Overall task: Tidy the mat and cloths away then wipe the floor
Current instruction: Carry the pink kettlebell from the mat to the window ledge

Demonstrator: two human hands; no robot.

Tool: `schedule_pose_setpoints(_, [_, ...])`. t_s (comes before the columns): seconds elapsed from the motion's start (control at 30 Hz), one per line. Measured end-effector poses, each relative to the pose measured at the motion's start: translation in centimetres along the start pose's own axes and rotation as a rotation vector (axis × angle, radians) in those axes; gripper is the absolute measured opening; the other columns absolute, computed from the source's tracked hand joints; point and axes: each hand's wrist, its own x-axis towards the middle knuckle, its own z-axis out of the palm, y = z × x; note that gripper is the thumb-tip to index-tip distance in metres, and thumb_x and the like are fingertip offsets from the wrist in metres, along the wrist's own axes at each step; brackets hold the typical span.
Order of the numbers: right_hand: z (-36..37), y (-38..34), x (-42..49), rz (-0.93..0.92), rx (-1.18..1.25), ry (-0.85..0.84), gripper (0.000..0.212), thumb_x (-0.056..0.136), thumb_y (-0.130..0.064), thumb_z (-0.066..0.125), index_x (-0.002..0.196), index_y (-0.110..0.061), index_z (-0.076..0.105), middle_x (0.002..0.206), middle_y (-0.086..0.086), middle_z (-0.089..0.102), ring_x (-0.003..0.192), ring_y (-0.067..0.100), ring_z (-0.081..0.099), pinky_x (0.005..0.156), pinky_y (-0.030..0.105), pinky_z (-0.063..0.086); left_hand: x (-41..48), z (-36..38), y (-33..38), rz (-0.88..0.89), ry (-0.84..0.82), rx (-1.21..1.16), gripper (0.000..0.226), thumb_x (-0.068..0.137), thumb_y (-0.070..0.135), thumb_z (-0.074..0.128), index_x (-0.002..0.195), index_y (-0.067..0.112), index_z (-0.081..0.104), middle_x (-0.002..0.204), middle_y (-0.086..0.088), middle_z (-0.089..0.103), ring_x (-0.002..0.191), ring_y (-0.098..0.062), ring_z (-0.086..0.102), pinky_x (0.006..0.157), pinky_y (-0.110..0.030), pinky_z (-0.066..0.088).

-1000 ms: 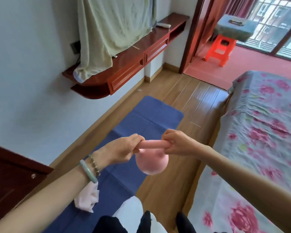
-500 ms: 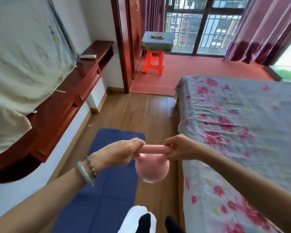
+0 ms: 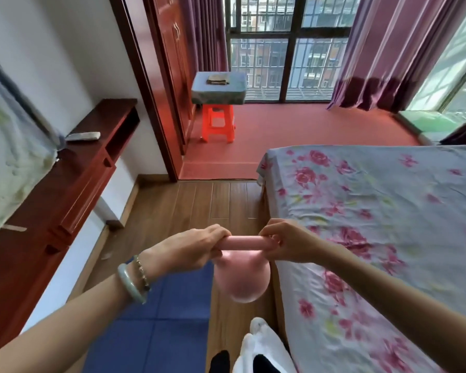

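Left hand [image 3: 189, 251] and right hand [image 3: 288, 243] each pinch the cloth [image 3: 242, 278] tight. It hangs over the floor [image 3: 189, 205], between mat [image 3: 159, 332] and bed [image 3: 374, 211].

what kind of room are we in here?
Most likely a home bedroom: a bed with a floral sheet, a wall-hung wooden shelf with drawers, and purple curtains at a barred window. A blue mat lies on the wood floor.
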Motion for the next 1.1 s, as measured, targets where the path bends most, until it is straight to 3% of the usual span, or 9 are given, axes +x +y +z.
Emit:
schedule_pose_setpoints(0.13, [-3.9,4.8,5.9,-0.041,0.006,-0.008,0.024,0.075,-0.024,0.076,0.097,-0.014,0.070,0.083,-0.015,0.051,0.068,0.004,0.051,0.059,0.011,0.041,6.6,-2.4,-3.0,-0.022,0.030,-0.011,0.028,0.096,0.026,0.052,0.123,0.022,0.044,0.114,0.009,0.048,0.090,-0.020,0.061,0.072,-0.031,0.044])
schedule_pose_setpoints(0.27, [-7.6,8.6,11.7,-0.081,-0.009,-0.015,0.023,0.074,-0.022,0.074,0.093,-0.011,0.071,0.087,-0.001,0.058,0.073,0.016,0.057,0.064,0.026,0.051,12.4,-4.7,-6.4,-0.013,0.088,-0.007,0.031,0.096,0.026,0.051,0.125,0.020,0.044,0.114,0.007,0.050,0.091,-0.020,0.061,0.072,-0.027,0.042])
schedule_pose_setpoints(0.37, [-10.3,11.0,16.2,-0.106,-0.036,-0.016,0.024,0.075,-0.023,0.074,0.096,-0.011,0.071,0.090,0.001,0.059,0.075,0.016,0.058,0.066,0.028,0.051,16.6,-6.8,-9.5,-0.005,0.118,0.004,0.030,0.097,0.027,0.050,0.126,0.021,0.044,0.113,0.008,0.049,0.091,-0.018,0.061,0.069,-0.022,0.039])
schedule_pose_setpoints(0.5, [-12.7,14.5,22.8,-0.083,-0.032,-0.005,0.025,0.074,-0.023,0.076,0.096,-0.011,0.071,0.087,-0.003,0.056,0.073,0.014,0.055,0.065,0.030,0.051,22.3,-9.5,-14.5,0.012,0.142,-0.009,0.031,0.096,0.025,0.052,0.125,0.021,0.045,0.114,0.008,0.050,0.092,-0.018,0.061,0.072,-0.026,0.043])
schedule_pose_setpoints(0.63, [-14.3,17.7,30.3,-0.081,-0.031,-0.013,0.020,0.075,-0.023,0.076,0.090,-0.011,0.070,0.084,-0.003,0.056,0.072,0.013,0.053,0.063,0.028,0.049,28.3,-12.2,-21.0,0.052,0.123,-0.017,0.032,0.095,0.026,0.054,0.125,0.021,0.046,0.114,0.007,0.051,0.093,-0.019,0.061,0.074,-0.024,0.042])
schedule_pose_setpoints(0.8, [-16.9,21.1,40.0,-0.026,-0.009,0.034,0.020,0.074,-0.022,0.077,0.090,-0.013,0.071,0.079,-0.011,0.052,0.070,0.011,0.054,0.061,0.023,0.048,35.9,-16.8,-29.4,0.133,0.092,-0.006,0.032,0.094,0.029,0.055,0.123,0.020,0.046,0.113,0.004,0.052,0.094,-0.023,0.062,0.080,-0.040,0.047])
schedule_pose_setpoints(0.9, [-18.8,22.9,45.3,-0.022,0.006,0.094,0.023,0.072,-0.021,0.078,0.092,-0.011,0.071,0.085,-0.002,0.059,0.072,0.016,0.058,0.062,0.028,0.052,40.3,-20.2,-33.9,0.162,0.096,0.020,0.033,0.094,0.028,0.055,0.125,0.020,0.045,0.114,0.004,0.052,0.094,-0.025,0.062,0.080,-0.040,0.047])
schedule_pose_setpoints(1.03, [-21.8,25.7,51.8,0.002,-0.007,0.169,0.021,0.069,-0.014,0.078,0.089,-0.008,0.072,0.079,-0.006,0.055,0.063,0.010,0.052,0.055,0.011,0.039,46.5,-23.9,-39.0,0.200,0.142,0.012,0.033,0.093,0.025,0.058,0.124,0.019,0.048,0.112,0.004,0.055,0.094,-0.022,0.062,0.079,-0.035,0.047])
schedule_pose_setpoints(1.1, [-23.3,27.3,55.0,0.018,0.005,0.160,0.020,0.069,-0.016,0.077,0.088,-0.010,0.072,0.078,-0.009,0.053,0.060,0.007,0.049,0.055,0.010,0.036,49.8,-25.2,-41.7,0.234,0.147,-0.009,0.035,0.090,0.024,0.061,0.122,0.021,0.049,0.108,0.006,0.055,0.094,-0.017,0.059,0.082,-0.034,0.048])
